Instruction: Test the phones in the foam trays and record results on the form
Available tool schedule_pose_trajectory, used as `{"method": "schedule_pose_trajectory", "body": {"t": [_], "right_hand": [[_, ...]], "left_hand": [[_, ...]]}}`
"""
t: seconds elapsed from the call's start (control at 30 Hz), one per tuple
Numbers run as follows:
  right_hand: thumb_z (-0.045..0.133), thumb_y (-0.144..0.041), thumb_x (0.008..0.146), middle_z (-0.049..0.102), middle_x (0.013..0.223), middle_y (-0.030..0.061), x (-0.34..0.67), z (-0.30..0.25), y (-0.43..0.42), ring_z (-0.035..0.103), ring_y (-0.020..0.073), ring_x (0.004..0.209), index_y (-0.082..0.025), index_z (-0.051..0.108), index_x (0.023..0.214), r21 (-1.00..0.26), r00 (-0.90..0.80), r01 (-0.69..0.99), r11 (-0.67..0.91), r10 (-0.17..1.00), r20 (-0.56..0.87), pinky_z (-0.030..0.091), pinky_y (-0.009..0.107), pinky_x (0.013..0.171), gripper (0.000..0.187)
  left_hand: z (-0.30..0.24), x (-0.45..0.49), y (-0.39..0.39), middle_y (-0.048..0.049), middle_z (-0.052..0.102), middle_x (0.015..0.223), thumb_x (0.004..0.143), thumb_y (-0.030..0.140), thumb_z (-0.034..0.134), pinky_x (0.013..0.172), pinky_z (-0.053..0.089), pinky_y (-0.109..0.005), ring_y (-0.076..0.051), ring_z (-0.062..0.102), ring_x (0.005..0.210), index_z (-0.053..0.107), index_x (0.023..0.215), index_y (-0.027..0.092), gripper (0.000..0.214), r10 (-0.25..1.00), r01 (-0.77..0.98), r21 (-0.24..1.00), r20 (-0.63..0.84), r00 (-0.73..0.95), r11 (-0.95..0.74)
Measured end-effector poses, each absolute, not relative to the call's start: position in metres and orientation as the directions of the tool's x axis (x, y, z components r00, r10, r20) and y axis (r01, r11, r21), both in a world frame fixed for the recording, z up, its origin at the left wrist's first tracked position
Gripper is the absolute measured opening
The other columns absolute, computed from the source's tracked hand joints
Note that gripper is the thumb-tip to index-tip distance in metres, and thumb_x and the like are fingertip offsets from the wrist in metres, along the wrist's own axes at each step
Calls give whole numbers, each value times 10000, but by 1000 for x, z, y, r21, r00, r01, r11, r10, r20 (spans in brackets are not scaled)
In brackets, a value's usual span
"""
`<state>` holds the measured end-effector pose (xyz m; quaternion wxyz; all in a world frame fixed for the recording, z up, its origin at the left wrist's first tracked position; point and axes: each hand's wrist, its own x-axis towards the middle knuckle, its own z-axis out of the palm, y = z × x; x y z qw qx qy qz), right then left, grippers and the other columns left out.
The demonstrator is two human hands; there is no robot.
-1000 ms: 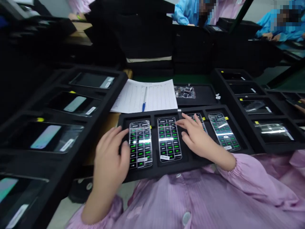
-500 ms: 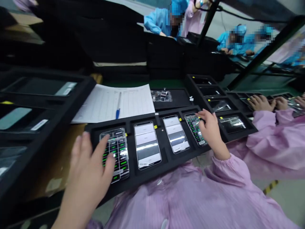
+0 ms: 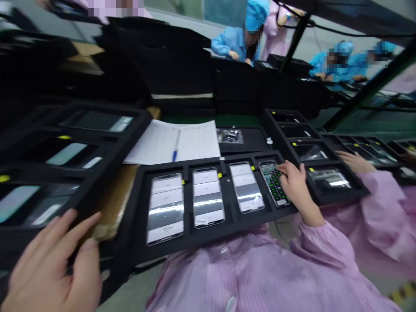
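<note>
In front of me lies a black foam tray [image 3: 188,242] whose slots hold several lit smartphones. The leftmost smartphone [image 3: 165,208], the second smartphone [image 3: 208,197] and the third smartphone [image 3: 246,187] show white and grey bands. On the far-right smartphone [image 3: 274,184] there is a dark screen with a grid of green-marked buttons. My right hand [image 3: 294,184] rests over that phone's right edge, fingers loosely spread, fingertips at the glass. Away from the phones, my left hand [image 3: 56,264] hovers at lower left beside the left tray, fingers apart and holding nothing.
A left foam tray [image 3: 107,162] and a right foam tray [image 3: 349,197] hold dark-screened phones. Behind the middle tray are paper sheets [image 3: 195,143], a blue pen [image 3: 176,147] and a plastic bag of small metal parts [image 3: 231,135]. A co-worker's hand [image 3: 355,162] is at far right.
My left hand has moved left, off the leftmost phone. That phone's screen has switched from the green-marked grid to white and grey bands. My right hand stays at the far-right phone.
</note>
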<state>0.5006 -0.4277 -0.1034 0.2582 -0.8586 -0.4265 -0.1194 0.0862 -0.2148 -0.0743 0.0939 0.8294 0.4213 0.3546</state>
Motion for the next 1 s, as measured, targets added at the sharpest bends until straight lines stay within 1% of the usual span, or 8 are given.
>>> {"method": "schedule_pose_trajectory", "body": {"t": [0.17,0.33,0.43,0.53,0.63,0.7,0.83,1.0], "right_hand": [[403,-309,891,725,1166,95,482,-69,-422,521,368,1332,-263,583,1160,-310,450,888,-341,785,425,235,744,1130,327],[434,-351,925,692,1242,84,421,-12,-355,534,339,1329,-311,634,1186,-214,-47,963,161,889,455,338,630,1158,331],[445,-249,889,731,1143,64,372,10,-280,609,306,1246,-271,664,1076,-227,-329,878,421,876,352,370,588,1154,289],[473,-130,801,760,1063,52,328,14,-193,715,261,1006,-231,654,1020,-377,-346,837,397,917,198,526,481,994,301],[443,-50,795,757,1099,80,287,5,-123,704,216,1060,-187,607,1079,-480,-264,813,330,943,201,532,382,963,356],[433,-41,818,722,1190,119,262,-4,-93,665,219,1148,-165,583,1113,-465,-249,820,333,940,234,480,412,1038,354],[441,-56,839,694,1164,217,222,-17,-76,573,333,1257,-114,598,1047,-394,-212,864,314,936,280,242,669,1143,267],[460,-73,856,682,1223,145,190,-20,-110,486,243,1361,-145,609,1100,-321,-384,816,481,866,322,149,520,1241,295]], "left_hand": [[-36,58,-240,6,575,1432,962,315,416,1207,326,-495,-251,483,1379,629,1259,355,368,819,741,491,557,138,-459],[-11,-2,-221,-113,643,1338,973,408,393,1167,368,-503,-279,543,1314,690,1115,183,399,757,844,467,643,-120,-263],[-15,-39,-190,-140,650,1319,955,421,362,1146,388,-519,-297,559,1291,695,1104,144,458,807,869,454,579,-119,-197],[-34,-64,-161,-157,622,1355,936,415,321,1167,360,-520,-314,510,1340,699,1135,126,516,862,913,350,507,2,-208],[-54,-77,-148,-142,579,1418,918,410,318,1182,331,-546,-355,382,1440,724,1145,155,530,887,937,273,456,73,-217],[-62,-81,-147,-148,555,1446,918,403,328,1182,319,-574,-379,307,1478,733,1146,156,526,897,951,226,433,94,-209],[-55,-78,-141,-159,476,1519,952,393,317,1189,305,-575,-347,278,1497,660,1273,135,536,881,938,211,446,159,-276],[-34,-57,-108,-155,436,1549,951,357,314,1203,284,-547,-320,218,1522,631,1314,138,529,874,894,165,344,343,-416]]}}
